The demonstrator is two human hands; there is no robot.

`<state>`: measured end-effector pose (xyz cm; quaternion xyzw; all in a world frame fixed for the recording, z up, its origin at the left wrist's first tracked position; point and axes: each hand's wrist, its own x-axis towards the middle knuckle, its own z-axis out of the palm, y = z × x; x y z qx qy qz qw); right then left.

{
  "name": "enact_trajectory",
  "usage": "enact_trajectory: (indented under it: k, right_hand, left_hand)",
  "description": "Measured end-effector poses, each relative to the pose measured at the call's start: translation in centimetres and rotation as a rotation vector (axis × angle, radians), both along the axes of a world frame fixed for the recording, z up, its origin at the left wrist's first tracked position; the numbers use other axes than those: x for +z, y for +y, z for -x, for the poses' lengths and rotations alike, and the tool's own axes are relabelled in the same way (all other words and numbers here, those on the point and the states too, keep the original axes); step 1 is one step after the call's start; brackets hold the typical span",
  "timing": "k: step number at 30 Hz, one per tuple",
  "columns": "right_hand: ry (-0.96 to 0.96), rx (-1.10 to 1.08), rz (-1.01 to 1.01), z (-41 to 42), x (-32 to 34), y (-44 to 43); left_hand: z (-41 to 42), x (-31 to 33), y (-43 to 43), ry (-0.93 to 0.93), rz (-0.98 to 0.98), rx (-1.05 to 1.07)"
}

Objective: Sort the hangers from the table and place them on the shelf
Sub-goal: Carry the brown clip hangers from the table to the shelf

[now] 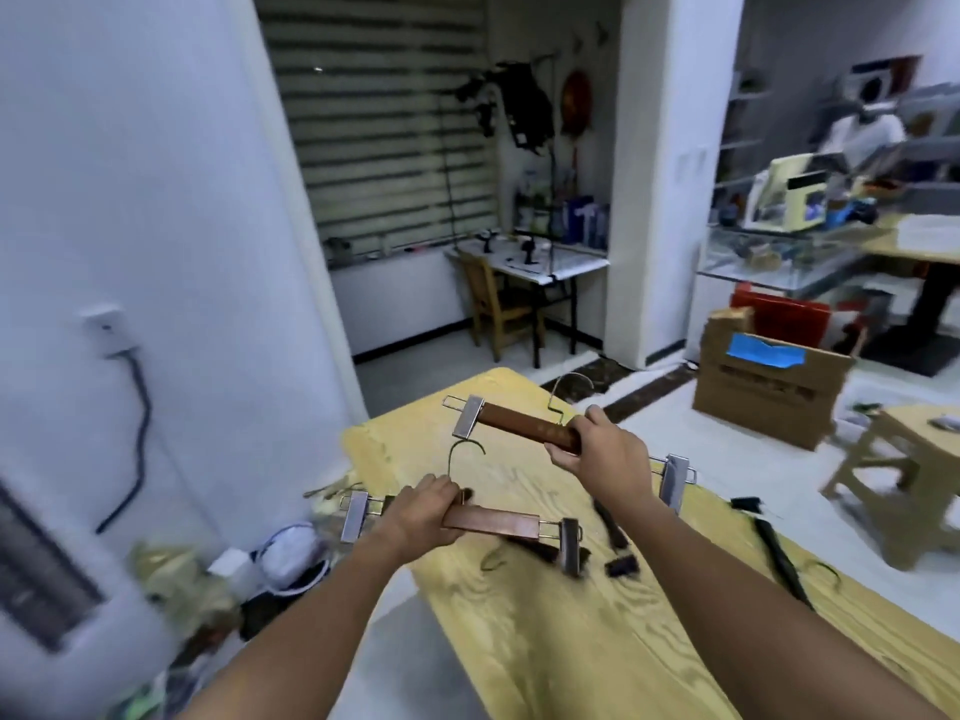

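**Inspector:** State of the hands?

**Assessor:** The left hand [426,511] grips the near wooden hanger [498,522] by its bar, beside the hook. The right hand [608,454] is wrapped round the bar of the far wooden hanger [524,426]. Both hangers are held above the table [571,641].

**Inspector:** Handling?

**Assessor:** Judged light and rigid, with mid-bar the soundest hold. The metal clips [570,543] at the ends likely slide and may pinch, and the wire hooks [465,452] could snag. Dark hangers [610,522] lie on the table, unsorted.
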<state>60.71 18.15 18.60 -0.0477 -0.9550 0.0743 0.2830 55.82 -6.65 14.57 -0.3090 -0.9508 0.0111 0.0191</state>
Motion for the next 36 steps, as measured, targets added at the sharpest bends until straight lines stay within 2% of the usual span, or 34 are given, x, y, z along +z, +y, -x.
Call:
enact_trajectory:
  k: [8,15,26,36]
  right_hand:
    - [0.051,0.325,0.028,1.9,2.7,-15.0]
    - [0.046,0.591,0.017,-1.7,3.7,-28.2]
    - [0.076,0.883,0.049,-16.6,6.3,-43.5]
    - [-0.018,1.215,-0.003,-32.1,6.0,-54.1]
  left_hand:
    - [-6.1,2.7,-15.0,0.039,-0.033,0.316]
    - [-14.9,3.8,-27.0,0.052,-0.065,0.551]
    - [-36.7,5.0,-39.3,0.092,-0.069,0.865]
    - [-56.7,4.5,-46.1,0.165,-0.158,1.088]
